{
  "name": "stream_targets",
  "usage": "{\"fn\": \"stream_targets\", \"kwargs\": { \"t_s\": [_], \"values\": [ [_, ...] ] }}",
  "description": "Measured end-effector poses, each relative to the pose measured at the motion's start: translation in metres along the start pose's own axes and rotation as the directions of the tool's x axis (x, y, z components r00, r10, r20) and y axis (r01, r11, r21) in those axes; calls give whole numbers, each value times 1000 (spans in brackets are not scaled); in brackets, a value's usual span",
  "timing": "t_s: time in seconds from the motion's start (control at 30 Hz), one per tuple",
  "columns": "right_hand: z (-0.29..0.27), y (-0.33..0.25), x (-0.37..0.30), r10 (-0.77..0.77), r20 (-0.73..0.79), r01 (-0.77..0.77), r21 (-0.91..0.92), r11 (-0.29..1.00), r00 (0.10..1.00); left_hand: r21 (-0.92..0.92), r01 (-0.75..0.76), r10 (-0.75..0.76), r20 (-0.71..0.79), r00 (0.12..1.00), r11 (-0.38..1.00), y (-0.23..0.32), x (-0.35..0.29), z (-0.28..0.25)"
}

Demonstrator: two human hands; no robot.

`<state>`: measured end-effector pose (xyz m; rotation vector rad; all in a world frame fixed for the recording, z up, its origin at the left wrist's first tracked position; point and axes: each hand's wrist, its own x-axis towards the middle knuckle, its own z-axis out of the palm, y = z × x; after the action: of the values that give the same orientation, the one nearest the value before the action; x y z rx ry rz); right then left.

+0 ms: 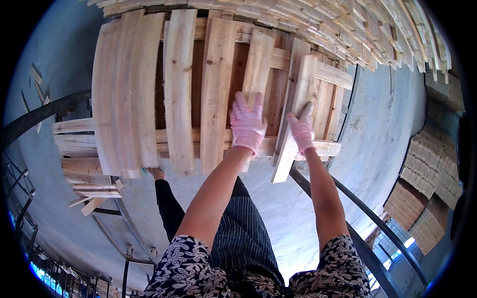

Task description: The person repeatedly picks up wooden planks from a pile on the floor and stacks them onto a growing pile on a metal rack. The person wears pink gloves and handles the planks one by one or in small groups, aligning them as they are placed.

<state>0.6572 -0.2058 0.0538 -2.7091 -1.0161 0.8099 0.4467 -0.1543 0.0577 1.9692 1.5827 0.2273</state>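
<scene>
My left hand, in a pinkish-white glove, lies with spread fingers over the lower part of a narrow wooden plank. My right hand, gloved alike, grips the right edge of a slanted plank, thumb on its top face; its other fingers are partly hidden. That plank's near end juts out past its neighbours, and it overlaps another plank on its left. Beneath them run the crosspieces of a wooden frame. Both hands look slightly blurred.
Several planks lie side by side at the left. Stacked timber fills the far side, and more stacks stand at the right. Dark metal bars run at lower right; a curved bar enters from the left. Wood offcuts lie at lower left.
</scene>
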Motion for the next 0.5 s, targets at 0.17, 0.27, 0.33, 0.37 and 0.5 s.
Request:
{"fn": "stream_targets", "kwargs": {
  "t_s": [0.17, 0.27, 0.33, 0.37, 0.5],
  "values": [
    [-61, -31, 23, 12, 111, -51, 356, 933, 994, -27, 237, -228, 181, 957, 971, -9, 13, 9],
    [-33, -16, 43, -1, 31, -2, 68, 998, 1000, -259, 332, -241, 328, 913, 907, 15, 12, -28],
    [4, -41, 23, 46, 21, -40, -207, 978, 999, -330, 232, -153, 248, 957, 915, 12, -9, -50],
    [19, -42, 14, -27, -70, 12, -207, 978, 997, -355, 173, -111, 189, 976, 919, 7, -20, -67],
    [12, -41, 17, 1, -44, -4, -69, 998, 999, -252, 108, -95, 63, 993, 962, -38, -51, -138]
  ]
}}
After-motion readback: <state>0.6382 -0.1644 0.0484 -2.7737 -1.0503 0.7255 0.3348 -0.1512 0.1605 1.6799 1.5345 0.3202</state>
